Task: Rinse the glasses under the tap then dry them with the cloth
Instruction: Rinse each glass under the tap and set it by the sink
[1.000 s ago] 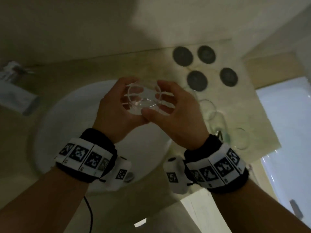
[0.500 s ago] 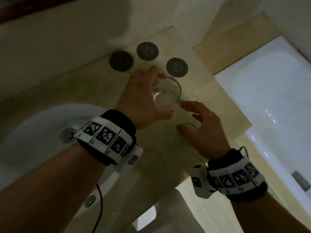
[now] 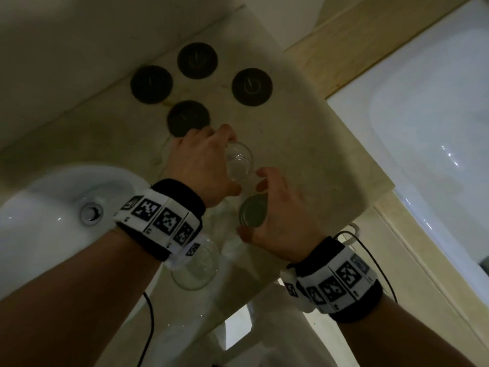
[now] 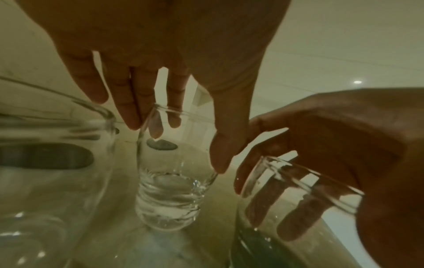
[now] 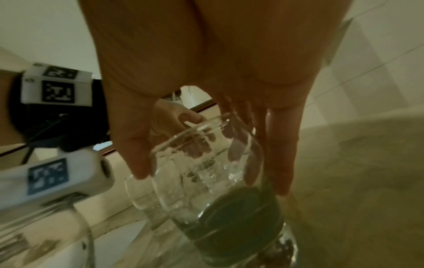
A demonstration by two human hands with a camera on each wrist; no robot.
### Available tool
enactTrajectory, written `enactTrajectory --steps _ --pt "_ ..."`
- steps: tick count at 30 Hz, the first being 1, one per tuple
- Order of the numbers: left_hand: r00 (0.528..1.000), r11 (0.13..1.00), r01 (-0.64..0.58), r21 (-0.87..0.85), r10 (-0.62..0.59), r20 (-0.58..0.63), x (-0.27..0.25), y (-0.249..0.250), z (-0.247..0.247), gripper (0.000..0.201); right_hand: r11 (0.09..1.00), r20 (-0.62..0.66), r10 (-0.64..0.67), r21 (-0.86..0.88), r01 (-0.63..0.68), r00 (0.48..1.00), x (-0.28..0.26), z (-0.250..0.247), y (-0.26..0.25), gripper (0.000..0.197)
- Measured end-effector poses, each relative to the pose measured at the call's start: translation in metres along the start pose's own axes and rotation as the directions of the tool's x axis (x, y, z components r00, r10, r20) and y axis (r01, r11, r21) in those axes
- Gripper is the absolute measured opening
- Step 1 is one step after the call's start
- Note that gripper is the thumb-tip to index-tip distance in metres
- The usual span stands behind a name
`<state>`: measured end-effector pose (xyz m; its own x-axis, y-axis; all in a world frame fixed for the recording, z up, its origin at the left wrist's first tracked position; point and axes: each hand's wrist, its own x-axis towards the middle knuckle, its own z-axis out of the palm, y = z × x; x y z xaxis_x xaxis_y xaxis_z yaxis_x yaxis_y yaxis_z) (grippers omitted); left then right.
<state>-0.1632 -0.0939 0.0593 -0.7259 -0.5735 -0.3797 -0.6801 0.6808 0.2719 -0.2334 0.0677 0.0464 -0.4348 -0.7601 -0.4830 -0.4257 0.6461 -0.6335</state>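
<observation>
Left hand (image 3: pixel 201 165): the fingers (image 4: pixel 128 110) are reaching down around the rim of a clear ribbed drinking glass (image 3: pixel 238 161), thumb on one side and fingertips on the other, so the hand is holding it from above; this glass is standing upright on the beige stone counter (image 3: pixel 304 144), with water droplets clinging inside it and no standing liquid that I can make out. Right hand (image 3: pixel 280 215): the fingers (image 5: pixel 282 154) are curling around a second clear drinking glass (image 3: pixel 252 214) just beside the first, thumb on the near wall and fingers down the far wall; it is sitting over a dark round coaster (image 5: pixel 238 217) seen through its base, and it is tilting slightly in the right wrist view. A third clear glass (image 3: pixel 195 268) is standing near the counter's front edge, partly under the left wrist band (image 3: pixel 158 221), untouched. Count: three glasses and five dark round coasters, four of them bare (image 3: pixel 188 117) in a cluster beyond the hands. Faint pale marks are showing on the coaster tops, not legible as writing. Both wrist bands are carrying black-and-white square code patterns; no readable brand. A white oval basin (image 3: pixel 39 215) with a metal drain (image 3: pixel 91 211) is lying to the left of the counter, and a white bathtub (image 3: pixel 423 115) to the right.
</observation>
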Motion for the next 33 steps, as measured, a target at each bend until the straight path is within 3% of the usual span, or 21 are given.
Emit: enactTrajectory --steps 9,12,15,19,22,27,33 --pt "0.992 0.987 0.004 0.159 -0.024 0.127 0.007 0.01 0.001 0.087 0.999 -0.108 0.004 0.051 0.002 0.994 -0.007 -0.005 -0.004 0.098" --pt "0.988 0.997 -0.004 0.079 -0.009 0.156 0.002 0.009 -0.003 0.101 0.998 -0.205 -0.037 0.038 0.046 0.978 -0.013 -0.017 -0.014 0.094" --pt "0.983 0.988 -0.096 -0.118 0.113 0.148 -0.015 -0.004 -0.022 0.117 0.995 -0.289 -0.099 -0.008 0.101 0.952 -0.023 -0.036 -0.038 0.093" --pt "0.953 0.9 -0.265 -0.346 0.298 0.046 -0.054 -0.033 -0.055 0.113 0.979 -0.341 -0.199 -0.025 0.202 0.919 -0.034 -0.051 -0.091 0.1" --pt "0.946 0.824 -0.32 -0.467 0.306 -0.109 -0.083 -0.059 -0.074 0.107 0.955 -0.341 -0.29 -0.038 0.295 0.894 -0.037 -0.04 -0.14 0.099" --pt "0.894 0.732 -0.404 -0.549 0.19 -0.406 -0.134 -0.133 -0.088 0.101 0.896 -0.341 -0.436 -0.079 0.437 0.833 -0.034 0.017 -0.219 0.089" --pt "0.891 0.722 -0.273 -0.636 -0.06 -0.45 -0.205 -0.24 -0.061 0.079 0.867 -0.122 -0.498 -0.085 0.491 0.858 -0.023 0.117 -0.287 0.077"
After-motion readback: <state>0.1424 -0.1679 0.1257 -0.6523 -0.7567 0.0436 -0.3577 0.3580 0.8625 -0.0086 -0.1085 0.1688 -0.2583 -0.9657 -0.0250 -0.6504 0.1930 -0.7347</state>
